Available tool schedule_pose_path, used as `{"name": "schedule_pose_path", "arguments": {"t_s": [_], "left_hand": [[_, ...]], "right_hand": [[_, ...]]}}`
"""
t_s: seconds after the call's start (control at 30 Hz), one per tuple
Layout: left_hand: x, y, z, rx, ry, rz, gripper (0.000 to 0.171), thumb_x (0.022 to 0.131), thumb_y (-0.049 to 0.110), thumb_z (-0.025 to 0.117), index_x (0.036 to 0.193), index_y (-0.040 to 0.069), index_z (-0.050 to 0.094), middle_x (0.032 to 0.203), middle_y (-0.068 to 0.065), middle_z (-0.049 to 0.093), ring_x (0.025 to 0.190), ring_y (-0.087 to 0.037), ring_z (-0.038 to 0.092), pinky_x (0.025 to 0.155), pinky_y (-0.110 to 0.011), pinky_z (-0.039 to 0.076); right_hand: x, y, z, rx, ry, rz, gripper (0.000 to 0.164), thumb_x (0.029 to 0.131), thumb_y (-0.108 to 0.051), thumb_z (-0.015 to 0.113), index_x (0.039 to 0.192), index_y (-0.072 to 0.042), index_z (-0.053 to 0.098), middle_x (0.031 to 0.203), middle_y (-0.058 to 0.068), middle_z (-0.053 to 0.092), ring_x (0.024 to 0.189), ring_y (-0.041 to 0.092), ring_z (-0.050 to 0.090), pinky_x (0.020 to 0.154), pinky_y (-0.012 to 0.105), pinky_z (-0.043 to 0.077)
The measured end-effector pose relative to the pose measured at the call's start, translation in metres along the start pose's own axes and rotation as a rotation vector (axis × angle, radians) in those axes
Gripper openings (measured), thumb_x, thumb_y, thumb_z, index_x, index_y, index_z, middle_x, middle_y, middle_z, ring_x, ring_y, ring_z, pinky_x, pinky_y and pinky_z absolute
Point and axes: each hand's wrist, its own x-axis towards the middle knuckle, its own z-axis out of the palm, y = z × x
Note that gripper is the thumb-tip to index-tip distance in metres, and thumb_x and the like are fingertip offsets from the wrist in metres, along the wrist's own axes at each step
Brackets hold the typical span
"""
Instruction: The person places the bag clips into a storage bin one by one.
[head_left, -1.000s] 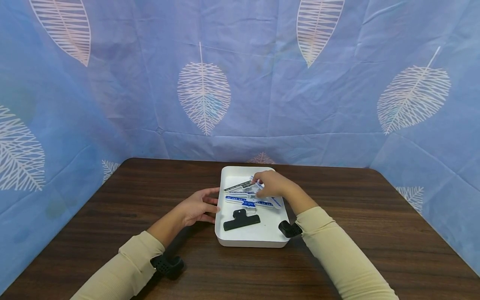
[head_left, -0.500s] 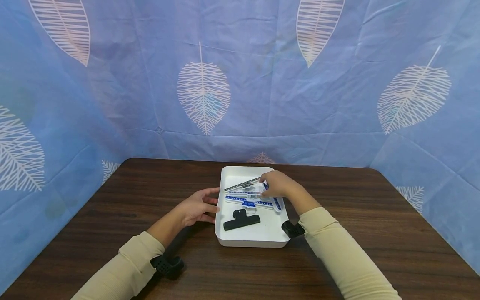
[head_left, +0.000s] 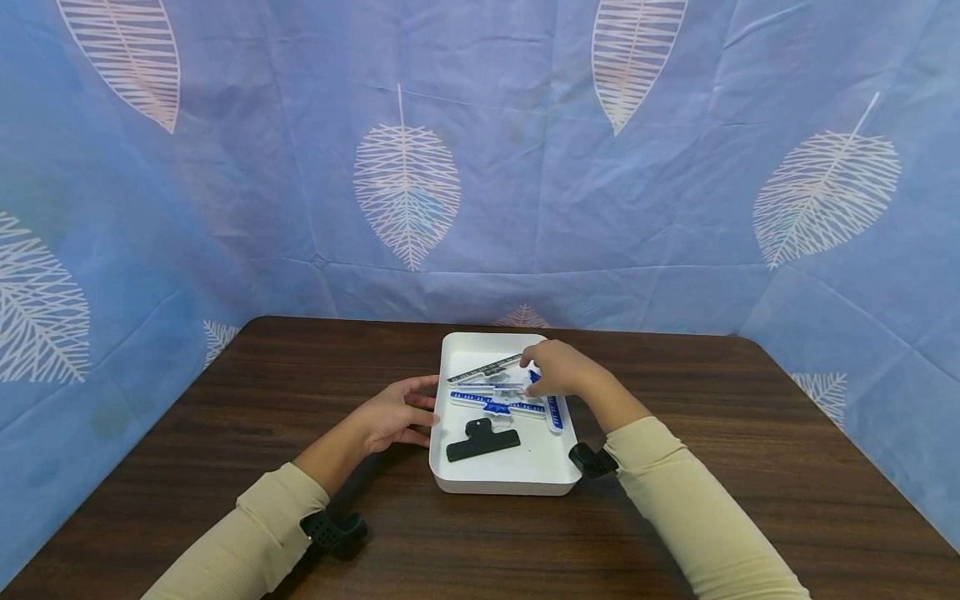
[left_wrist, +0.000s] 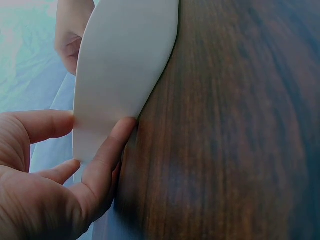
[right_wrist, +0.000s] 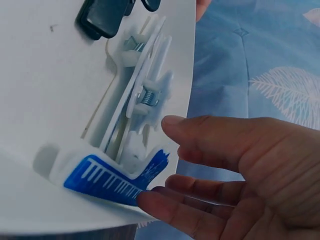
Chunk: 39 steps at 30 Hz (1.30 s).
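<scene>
A white tray (head_left: 502, 483) holds several wide plastic clips. My left hand (head_left: 393, 414) touches the tray's left wall with its fingertips spread, also seen against the white wall (left_wrist: 120, 65) in the left wrist view. My right hand (head_left: 558, 368) is over the tray's right side. There a blue-and-white ruler clip (right_wrist: 107, 180) lies along the right wall; a fingertip touches it, while the thumb stands apart from it. Left of it lie another blue ruler clip (head_left: 472, 401), a thinner blue-edged clip (head_left: 480, 386) and a dark ruler clip (head_left: 480, 371). A black clip (head_left: 483, 442) is nearest me.
The tray stands on a dark wooden table (head_left: 345, 350), near its far edge. Behind the table hangs a blue cloth (head_left: 495, 167) with white leaf prints. Dark bands (head_left: 335, 533) sit on both sleeves.
My right hand has shifted rightward, and the blue ruler clip with it now lies along the tray's right wall. Its fingers have loosened. The left hand stays put.
</scene>
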Motion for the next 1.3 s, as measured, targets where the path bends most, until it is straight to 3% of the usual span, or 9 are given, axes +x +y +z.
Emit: {"name": "schedule_pose_path", "arguments": {"t_s": [0.57, 0.73, 0.9, 1.1, 1.3], "left_hand": [[0.003, -0.004, -0.003, 0.001, 0.004, 0.010, 0.071, 0.077, -0.009, 0.058, 0.138, 0.012, 0.028, 0.118, -0.025, 0.040, 0.089, -0.032, 0.057, 0.067, -0.045, 0.051], [0.003, -0.003, -0.001, 0.004, 0.017, 0.000, 0.070, 0.078, -0.009, 0.058, 0.138, 0.012, 0.029, 0.119, -0.025, 0.039, 0.089, -0.032, 0.058, 0.067, -0.045, 0.051], [0.002, -0.001, 0.003, 0.027, 0.040, -0.005, 0.068, 0.078, -0.009, 0.058, 0.137, 0.011, 0.030, 0.119, -0.025, 0.039, 0.088, -0.032, 0.058, 0.067, -0.044, 0.051], [0.001, 0.000, 0.005, 0.079, 0.071, 0.006, 0.065, 0.078, -0.008, 0.058, 0.136, 0.009, 0.032, 0.119, -0.023, 0.040, 0.089, -0.030, 0.057, 0.067, -0.043, 0.051], [-0.001, 0.000, 0.004, 0.126, 0.092, 0.023, 0.061, 0.079, -0.008, 0.058, 0.134, 0.006, 0.035, 0.119, -0.022, 0.042, 0.089, -0.030, 0.057, 0.067, -0.042, 0.051]], "right_hand": [[-0.011, -0.017, -0.008, 0.073, -0.019, -0.083, 0.045, 0.074, -0.027, 0.070, 0.114, -0.008, 0.058, 0.110, 0.010, 0.056, 0.098, 0.023, 0.051, 0.083, 0.039, 0.043], [-0.016, -0.021, -0.007, 0.069, -0.007, -0.102, 0.044, 0.074, -0.026, 0.069, 0.113, -0.010, 0.059, 0.108, 0.009, 0.055, 0.090, 0.020, 0.052, 0.078, 0.036, 0.044], [-0.023, -0.022, -0.004, 0.069, 0.030, -0.146, 0.042, 0.075, -0.026, 0.069, 0.112, -0.009, 0.059, 0.108, 0.006, 0.056, 0.082, 0.016, 0.051, 0.073, 0.033, 0.044], [-0.035, -0.020, -0.003, 0.079, 0.078, -0.188, 0.039, 0.076, -0.024, 0.068, 0.111, -0.009, 0.060, 0.108, 0.003, 0.056, 0.085, 0.018, 0.054, 0.074, 0.034, 0.044], [-0.049, -0.015, -0.004, 0.074, 0.168, -0.254, 0.034, 0.075, -0.021, 0.068, 0.106, -0.008, 0.062, 0.102, 0.005, 0.059, 0.081, 0.017, 0.054, 0.072, 0.034, 0.046]]}}
